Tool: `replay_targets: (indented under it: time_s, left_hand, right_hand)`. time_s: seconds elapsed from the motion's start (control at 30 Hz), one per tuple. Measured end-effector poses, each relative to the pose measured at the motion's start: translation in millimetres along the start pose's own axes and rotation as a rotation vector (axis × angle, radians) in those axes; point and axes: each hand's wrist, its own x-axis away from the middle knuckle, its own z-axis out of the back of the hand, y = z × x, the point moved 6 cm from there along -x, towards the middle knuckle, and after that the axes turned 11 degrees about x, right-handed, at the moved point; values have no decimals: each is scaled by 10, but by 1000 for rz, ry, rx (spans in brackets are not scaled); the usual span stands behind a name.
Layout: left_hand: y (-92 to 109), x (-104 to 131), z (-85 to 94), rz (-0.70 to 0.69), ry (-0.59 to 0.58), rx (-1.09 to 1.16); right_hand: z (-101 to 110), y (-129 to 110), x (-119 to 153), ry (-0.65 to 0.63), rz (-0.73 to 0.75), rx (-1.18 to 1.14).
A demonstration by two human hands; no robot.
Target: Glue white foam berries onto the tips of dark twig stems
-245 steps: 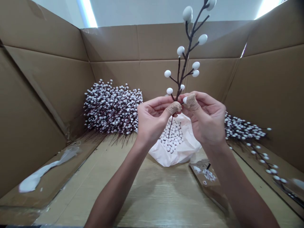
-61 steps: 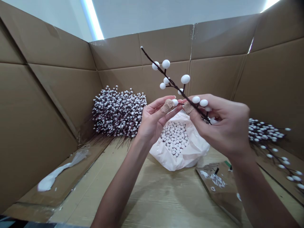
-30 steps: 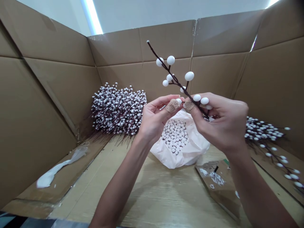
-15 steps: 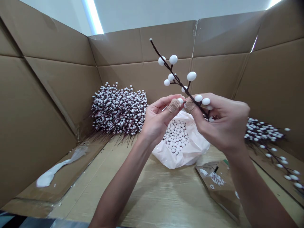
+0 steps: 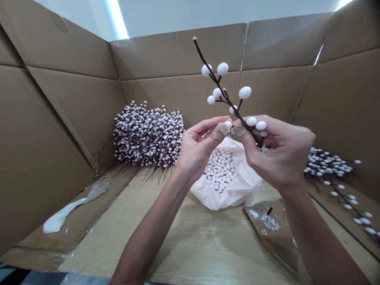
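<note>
A dark brown artificial berry branch (image 5: 225, 97) with several white berries slants up and to the left from my right hand (image 5: 280, 152), whose fingers are closed round its stem. My left hand (image 5: 197, 146) pinches a small white berry (image 5: 228, 124) between thumb and forefinger, close against a side twig beside my right thumb. Both thumbs have tan tape wrapped on them. Just behind and below the hands, a white plastic bag (image 5: 218, 200) lies open with many loose white berries (image 5: 221, 168) inside. My right palm and fingers hide the lower stem.
A thick pile of berry branches (image 5: 148, 136) lies at the back left. More berry branches (image 5: 329, 164) are at the right. A cardboard piece (image 5: 277, 241) with white smears lies front right, a white plastic strip (image 5: 69, 211) front left. Cardboard walls (image 5: 208, 51) surround the table.
The branch's tip has shifted slightly up and to the right, along with both hands. The left hand keeps its pinch on the berry and the right hand still holds the branch.
</note>
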Motion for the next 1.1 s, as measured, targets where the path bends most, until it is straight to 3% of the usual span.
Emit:
replay_targets:
  time_s: [0.73,0.9,1.0,1.1]
  left_hand:
    - [-15,-4,32,-3,9,-59]
    - [32,-20,61,-17,30,-86]
    - [101,-29,99,-21,46,-114]
    - [147,-24,158,20,58,-263]
  right_hand:
    - [-38,55,0,-1,-54,-36]
    - [-169,140,0,-99,-218,-218]
    - [-305,255,19,-184,-393,-500]
    - [-382,393,22,-173,-571,-795]
